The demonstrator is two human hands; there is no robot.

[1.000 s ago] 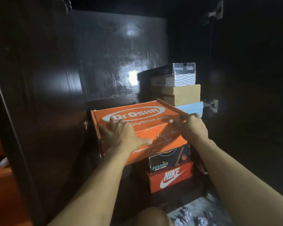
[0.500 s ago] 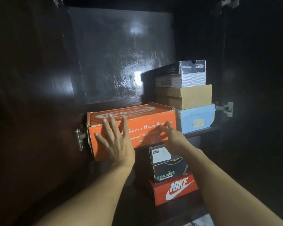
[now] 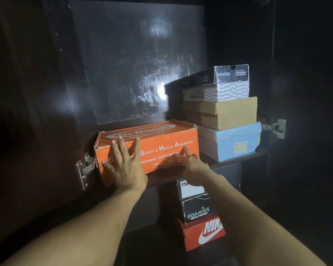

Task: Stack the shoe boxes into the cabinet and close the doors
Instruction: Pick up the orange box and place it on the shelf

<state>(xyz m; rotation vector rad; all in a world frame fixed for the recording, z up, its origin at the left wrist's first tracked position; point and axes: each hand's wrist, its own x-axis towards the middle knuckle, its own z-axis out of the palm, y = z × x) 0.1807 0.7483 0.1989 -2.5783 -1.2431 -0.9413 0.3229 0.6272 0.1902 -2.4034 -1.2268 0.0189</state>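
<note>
Both flat, spread hands, left hand (image 3: 124,166) and right hand (image 3: 192,163), press the orange box's (image 3: 161,140) near face, its long axis running left-right at frame centre.

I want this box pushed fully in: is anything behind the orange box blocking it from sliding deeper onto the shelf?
Nothing visible: behind the orange box only bare shelf shows. Both hands, left and right, lie flat on its front.
</note>
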